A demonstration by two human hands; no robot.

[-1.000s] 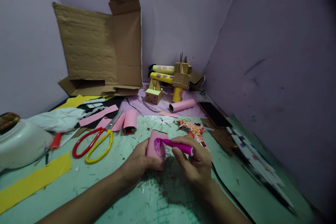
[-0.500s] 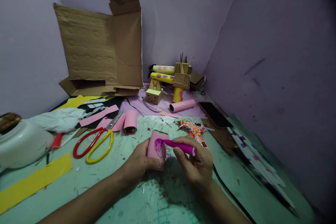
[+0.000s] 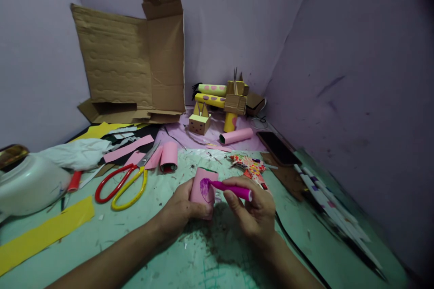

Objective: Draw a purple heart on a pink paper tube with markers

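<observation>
A short pink paper-covered tube (image 3: 200,201) is in my left hand (image 3: 179,212), thumb across its lower front and fingers behind it, partly hidden. On the tube's front is an outlined purple spot, its upper part coloured in. My right hand (image 3: 256,205) is closed around a purple felt-tip pen (image 3: 233,188). The pen's tip touches the spot's right edge. Left of my hands lie open scissors (image 3: 130,180) with one red and one yellow handle. Another pink tube (image 3: 168,157) stands near their blades.
Behind stand an opened cardboard box (image 3: 129,58), a small cardboard animal head (image 3: 199,124) and yellow spotted tubes (image 3: 210,99). A third pink tube (image 3: 237,136) lies in front. A phone (image 3: 278,148) and several pens (image 3: 332,207) lie right; a yellow strip (image 3: 47,235) and white pot (image 3: 34,185) left.
Both hands keep nearly the same pose, with the pen tip still on the purple spot. The whole view shifts very slightly; nothing else visibly differs.
</observation>
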